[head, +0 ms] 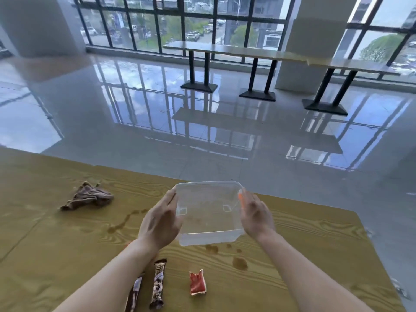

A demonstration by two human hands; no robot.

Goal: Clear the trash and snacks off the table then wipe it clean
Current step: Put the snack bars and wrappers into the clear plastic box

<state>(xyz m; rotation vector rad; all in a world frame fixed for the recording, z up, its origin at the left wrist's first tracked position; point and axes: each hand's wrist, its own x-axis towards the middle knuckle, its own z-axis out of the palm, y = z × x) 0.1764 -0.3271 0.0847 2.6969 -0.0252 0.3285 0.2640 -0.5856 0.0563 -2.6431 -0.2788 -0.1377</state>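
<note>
A clear plastic box (208,210) is held above the wooden table (56,233), empty. My left hand (158,224) grips its left wall and my right hand (255,213) grips its right wall, with an orange bit showing at the right fingertips. Below the box lie two brown snack bars, one (158,283) in full view and one (135,293) partly under my left forearm. A small red wrapper (197,282) lies to their right. A crumpled brown cloth (89,195) sits at the left of the table.
Brown liquid stains (239,263) mark the table below the box, and a trail of stains (122,221) runs left of my left hand. The table's far edge is just behind the box. Beyond it are glossy floor, long tables (225,49) and windows.
</note>
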